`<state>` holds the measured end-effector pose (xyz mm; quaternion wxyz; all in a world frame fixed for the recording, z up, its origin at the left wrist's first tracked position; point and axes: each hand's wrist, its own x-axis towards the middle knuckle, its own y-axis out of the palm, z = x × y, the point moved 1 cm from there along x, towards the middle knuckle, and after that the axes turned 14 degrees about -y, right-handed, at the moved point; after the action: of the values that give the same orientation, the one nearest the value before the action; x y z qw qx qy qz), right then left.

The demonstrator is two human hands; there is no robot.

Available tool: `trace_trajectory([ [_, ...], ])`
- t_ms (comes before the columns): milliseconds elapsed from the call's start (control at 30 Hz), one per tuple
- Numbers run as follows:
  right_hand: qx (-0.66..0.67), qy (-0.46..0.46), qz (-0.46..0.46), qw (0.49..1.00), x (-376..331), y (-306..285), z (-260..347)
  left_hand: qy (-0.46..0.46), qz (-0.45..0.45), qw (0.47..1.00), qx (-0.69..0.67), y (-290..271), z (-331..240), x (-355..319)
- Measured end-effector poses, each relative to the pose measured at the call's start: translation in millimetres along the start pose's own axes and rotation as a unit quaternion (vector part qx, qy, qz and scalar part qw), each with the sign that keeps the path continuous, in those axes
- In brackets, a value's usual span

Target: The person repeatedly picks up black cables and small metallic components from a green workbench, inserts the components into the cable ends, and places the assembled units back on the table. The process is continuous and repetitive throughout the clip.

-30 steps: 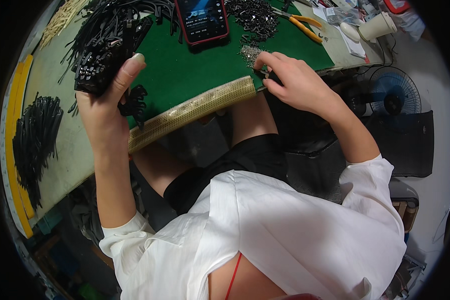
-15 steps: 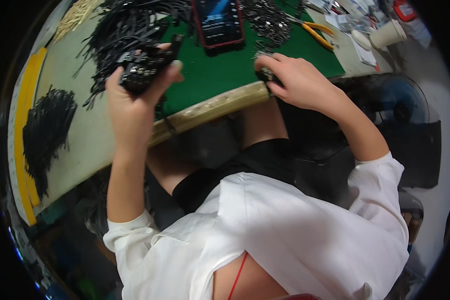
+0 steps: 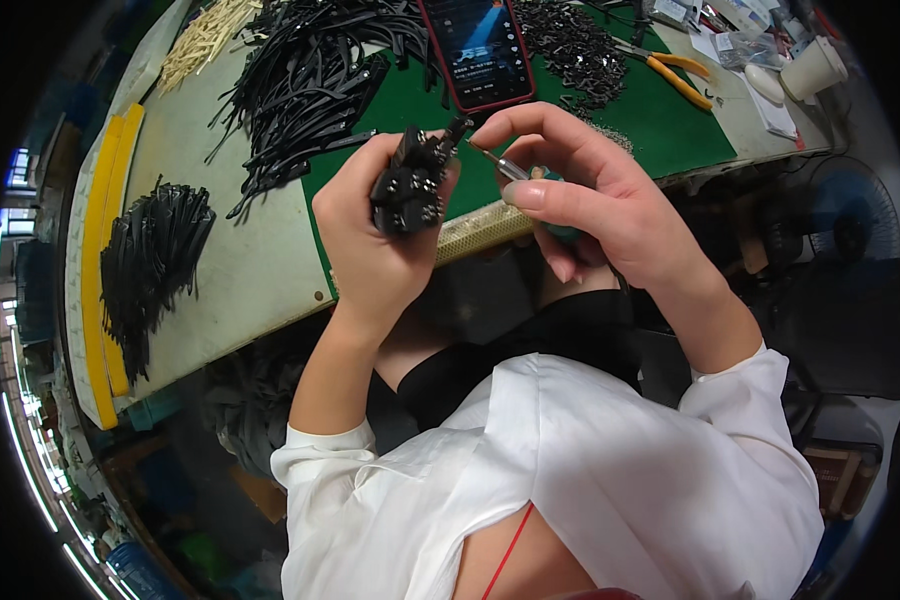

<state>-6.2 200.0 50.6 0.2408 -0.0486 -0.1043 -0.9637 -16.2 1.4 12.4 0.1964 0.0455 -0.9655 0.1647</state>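
Note:
My left hand (image 3: 378,228) is wrapped round a bundle of black eyeglass arms (image 3: 406,192), their ends and small metal hinges pointing up. One piece (image 3: 458,128) sticks out beyond the others at the top right. In my right hand (image 3: 610,190) is a small screwdriver (image 3: 511,169) with a metal shaft and a teal handle, pinched between thumb and fingers. Its thin tip lies close to the protruding piece; whether they touch I cannot tell. The palm hides most of the handle.
Curved black arms lie heaped on the green mat (image 3: 660,150), with another stack (image 3: 155,265) at left. A phone (image 3: 478,55), small dark parts (image 3: 575,55), orange-handled pliers (image 3: 680,80) and a white cup (image 3: 813,68) are farther back. A yellow strip (image 3: 113,250) edges the table.
My right hand has come left and in towards the bundle, and the screwdriver now shows in it. My left hand has moved right and lower with the bundle. The whole view has shifted.

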Motion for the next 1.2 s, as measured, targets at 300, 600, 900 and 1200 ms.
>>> trace_trajectory([
  [300, 0.066, 0.020, -0.016, 0.997, -4.0, 9.3, -3.4, 0.117, -0.035, 0.988, 0.090, 1.0, -2.9, -4.9],
  [600, -0.043, -0.015, -0.023, 0.999, -6.1, 12.3, -15.7, 0.200, -0.025, 0.970, 0.135, -4.2, 1.6, -3.9],
  [900, -0.525, -0.249, -0.052, 0.812, 0.0, 19.3, -44.0, 0.128, -0.060, 0.961, 0.236, -8.7, 10.9, 0.9],
  [1200, -0.474, -0.127, -0.056, 0.869, -33.0, -24.6, -59.1, -0.074, -0.079, 0.940, 0.322, -115.8, 66.8, 58.5],
])
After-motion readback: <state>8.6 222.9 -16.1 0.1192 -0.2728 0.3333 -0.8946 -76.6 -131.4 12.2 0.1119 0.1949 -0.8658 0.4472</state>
